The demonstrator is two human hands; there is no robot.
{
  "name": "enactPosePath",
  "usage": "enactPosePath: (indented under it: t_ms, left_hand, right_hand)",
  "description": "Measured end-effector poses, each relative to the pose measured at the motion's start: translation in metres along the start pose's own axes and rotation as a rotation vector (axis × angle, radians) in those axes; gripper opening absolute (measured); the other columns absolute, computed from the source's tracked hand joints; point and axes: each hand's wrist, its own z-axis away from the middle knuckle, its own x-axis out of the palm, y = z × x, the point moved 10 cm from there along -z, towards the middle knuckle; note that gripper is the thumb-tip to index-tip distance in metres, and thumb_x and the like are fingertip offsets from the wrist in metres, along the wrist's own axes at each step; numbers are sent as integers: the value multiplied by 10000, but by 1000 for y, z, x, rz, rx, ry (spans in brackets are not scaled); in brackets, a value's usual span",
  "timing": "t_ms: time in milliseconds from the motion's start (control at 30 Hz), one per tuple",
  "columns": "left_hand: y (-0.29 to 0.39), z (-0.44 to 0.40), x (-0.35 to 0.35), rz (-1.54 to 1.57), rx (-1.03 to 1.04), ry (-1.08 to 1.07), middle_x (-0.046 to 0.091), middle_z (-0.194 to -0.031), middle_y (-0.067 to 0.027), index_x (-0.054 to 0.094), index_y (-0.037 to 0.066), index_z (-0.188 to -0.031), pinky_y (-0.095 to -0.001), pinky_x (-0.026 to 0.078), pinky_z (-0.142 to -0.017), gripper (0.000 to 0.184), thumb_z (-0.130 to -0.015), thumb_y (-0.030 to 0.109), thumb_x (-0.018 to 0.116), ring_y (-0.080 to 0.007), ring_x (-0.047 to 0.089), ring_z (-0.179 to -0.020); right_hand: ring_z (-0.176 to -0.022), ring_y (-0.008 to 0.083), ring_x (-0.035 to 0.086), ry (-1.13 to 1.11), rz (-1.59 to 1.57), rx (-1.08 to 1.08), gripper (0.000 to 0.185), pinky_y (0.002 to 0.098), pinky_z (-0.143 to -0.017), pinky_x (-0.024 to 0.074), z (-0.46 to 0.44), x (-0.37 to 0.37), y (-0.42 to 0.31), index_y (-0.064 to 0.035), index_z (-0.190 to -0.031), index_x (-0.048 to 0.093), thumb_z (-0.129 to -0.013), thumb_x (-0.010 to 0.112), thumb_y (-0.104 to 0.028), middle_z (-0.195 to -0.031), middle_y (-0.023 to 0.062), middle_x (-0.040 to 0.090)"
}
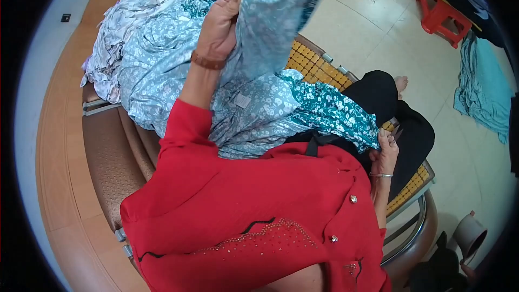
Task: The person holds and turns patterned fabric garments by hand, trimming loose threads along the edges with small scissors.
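Note:
My left hand (220, 21) is raised at the upper middle, its fingers closed on the edge of a light blue floral fabric (265, 27) that hangs down from it. A white label (242, 100) shows on the fabric across my lap. Dark green floral fabric (335, 105) joins the light blue part and runs right to my right hand (385, 151), whose fingers are pinched on its end. Beside those fingers is a small pointed metal thing (397, 131), partly hidden. The raised fabric's far corner is blurred.
A large fabric pile (157, 32) lies on the brown seat (113, 157) at left. Red stools (444, 15) stand at upper right, near teal cloth (481, 86) on the floor. A chair armrest (419, 238) and a pinkish-white container (469, 235) are at lower right.

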Motion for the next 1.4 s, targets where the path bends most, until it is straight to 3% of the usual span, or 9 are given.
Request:
enactPosePath:
  t_ms: [333, 500, 633, 733, 833, 967, 1167, 1300, 1400]
  left_hand:
    - [-94, 87, 79, 343, -427, -363, 578, -869, -65, 542, 19, -919, -216, 484, -718, 125, -907, 121, 470, -97, 555, -751]
    - [-114, 110, 70, 519, -582, -54, 578, -905, -82, 526, 18, -954, -258, 485, -785, 148, -912, 143, 460, -131, 575, -796]
    - [-128, 115, 67, 660, -702, 73, 579, -991, -107, 513, 6, -1019, -287, 475, -839, 186, -910, 150, 464, -152, 582, -843]
    - [-139, 118, 74, 818, -731, 18, 573, -1032, -119, 507, -6, -1048, -285, 474, -836, 213, -909, 151, 467, -155, 582, -843]
    - [-140, 120, 88, 977, -757, -31, 568, -1073, -130, 500, -18, -1077, -282, 472, -833, 242, -908, 153, 469, -159, 582, -843]
    - [-126, 130, 113, 714, -539, -31, 576, -1063, -122, 507, -27, -1062, -261, 461, -834, 238, -905, 148, 475, -169, 581, -845]
    - [-127, 153, 129, 295, -579, -282, 604, -909, -71, 561, 11, -924, -241, 462, -737, 140, -873, 134, 519, -153, 563, -764]
    - [-132, 182, 166, -670, -125, -1033, 588, -771, -37, 578, 38, -816, -228, 425, -627, 75, -833, 107, 553, -135, 518, -673]
    - [-119, 163, 170, -609, 1, -883, 576, -720, -28, 590, 44, -791, -238, 377, -557, 47, -801, 84, 567, -127, 475, -610]
  right_hand:
    - [-394, 24, 344, 7, 112, 64, 194, 160, -328, 221, 1, -9, 12, -63, -865, 564, -777, 665, -203, -628, -26, 489]
    - [-408, 27, 352, -60, 108, 78, 185, 164, -351, 239, -1, -2, 19, -42, -885, 599, -777, 663, -177, -639, -22, 500]
    - [-431, 26, 350, -78, 272, -550, 196, 164, -374, 244, 12, 22, -42, -16, -919, 632, -779, 656, -150, -664, -14, 528]
    - [-451, 22, 341, -170, 245, -585, 194, 163, -388, 249, 31, 54, -66, -10, -939, 649, -785, 645, -128, -711, -2, 562]
    - [-428, 21, 294, -391, 72, -31, 185, 179, -363, 235, 35, 103, -34, -26, -975, 623, -817, 613, -121, -697, -4, 544]
    - [-394, 21, 261, -480, -313, 60, 116, 173, -336, 222, 43, 137, -32, -61, -910, 563, -853, 586, -160, -587, -32, 450]
    - [-389, 21, 262, -415, -421, 50, 99, 161, -327, 223, 30, 91, -43, -85, -847, 517, -863, 573, -164, -556, -35, 415]
    - [-395, 27, 296, -427, -433, 90, 161, 165, -321, 224, 28, 79, -24, -35, -955, 514, -840, 596, -114, -591, -9, 450]
    - [-391, 24, 297, -474, -417, 63, 124, 161, -317, 230, 27, 73, -23, -36, -927, 531, -844, 585, -111, -578, -12, 450]
